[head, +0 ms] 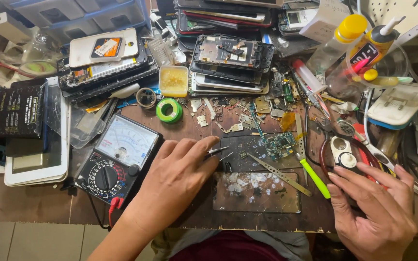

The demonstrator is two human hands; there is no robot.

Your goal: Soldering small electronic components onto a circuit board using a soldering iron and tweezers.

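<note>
Fig. Repair bench seen from above. L. hand [177, 176] lies palm-down on the dark work mat [262, 153], fingers pinched together on fine tweezers [218, 151]; tips project just past the fingertips toward the green circuit board [280, 144]. Heel of hand is planted on the mat, prob. to steady the tips for small work. R. hand [376, 208] rests at the bench's near-right edge, fingers spread and lightly curled over dark items beneath; whether it grips anything cannot be told. Between the hands: a second pair of tweezers [279, 174] laid diagonally, a green-handled tool [314, 177] and a stained glass panel [257, 192], all within short reach of either hand. Just outboard of the L. wrist, an analog multimeter [117, 162] faces the worker, dial readable w/o moving. Beyond the fingertips: loose metal shields [218, 116], a green tape roll [169, 110], stacked phone bodies [231, 60]; beyond the R. hand, glue bottles [359, 46], i.e. stock kept further back.
</note>
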